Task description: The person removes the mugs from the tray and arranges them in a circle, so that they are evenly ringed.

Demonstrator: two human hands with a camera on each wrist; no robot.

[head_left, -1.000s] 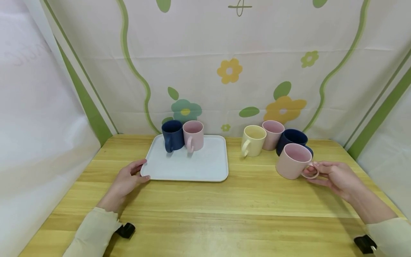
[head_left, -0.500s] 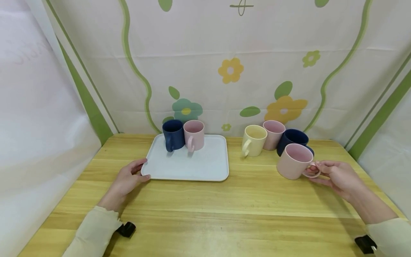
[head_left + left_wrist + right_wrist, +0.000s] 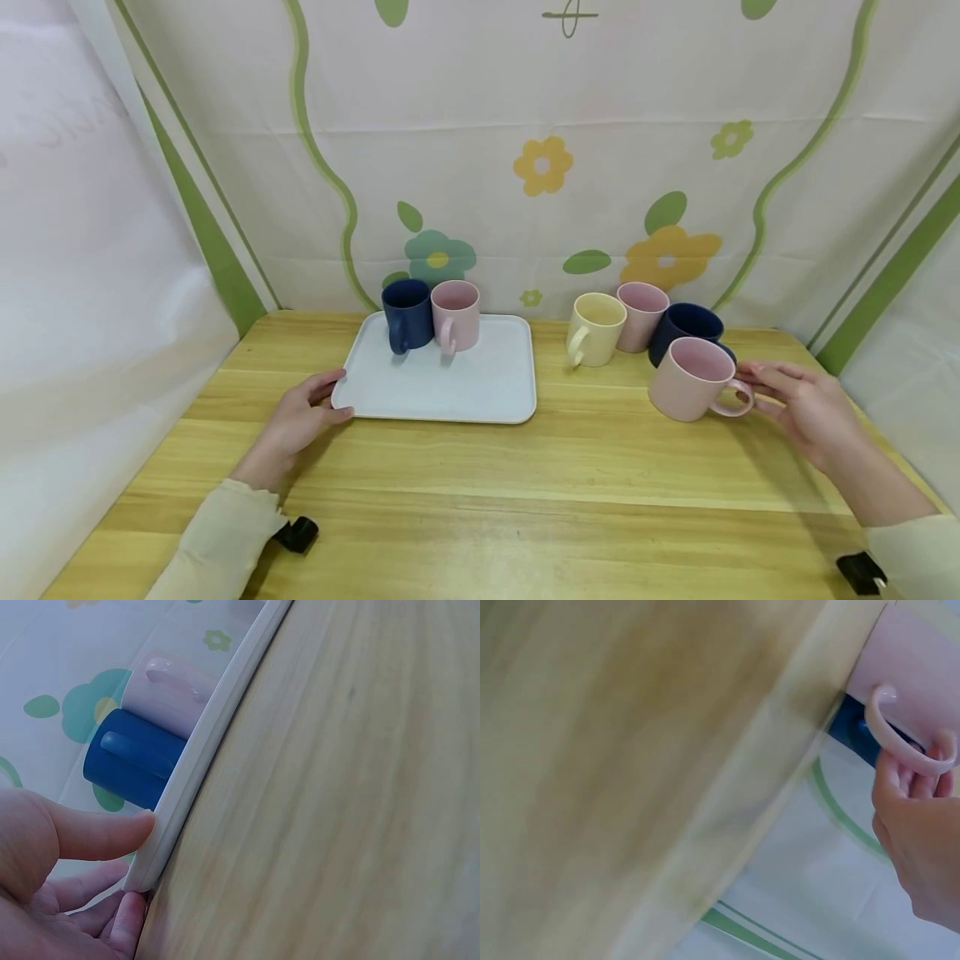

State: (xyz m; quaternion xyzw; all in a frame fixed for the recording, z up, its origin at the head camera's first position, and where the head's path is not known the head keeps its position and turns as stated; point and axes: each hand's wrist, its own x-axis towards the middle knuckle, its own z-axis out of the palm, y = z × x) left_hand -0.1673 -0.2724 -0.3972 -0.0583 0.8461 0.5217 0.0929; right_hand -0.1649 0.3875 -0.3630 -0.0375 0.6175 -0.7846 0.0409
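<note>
My left hand (image 3: 300, 414) holds the near left corner of a white tray (image 3: 480, 396); in the left wrist view the thumb (image 3: 112, 834) lies on its rim and fingers are at the corner. On the tray stand a navy mug (image 3: 408, 312) and a pink mug (image 3: 463, 321), side by side. My right hand (image 3: 806, 412) is beside a second pink mug (image 3: 682, 392) on the table, its fingers behind that mug's handle (image 3: 900, 746) and not gripping it. The fingertips are close to another navy mug (image 3: 667, 333), partly hidden behind the pink one; contact cannot be made out.
A cream mug (image 3: 596, 337) and one more pink mug (image 3: 641, 321) stand at the back right of the wooden table (image 3: 487, 500). A white patterned cloth (image 3: 450, 167) hangs directly behind the table's back edge, with more cloth at both sides.
My right hand has let go of the front pink mug's handle, and its fingers have shifted behind it, towards the navy mug. The left hand and tray stay as they were.
</note>
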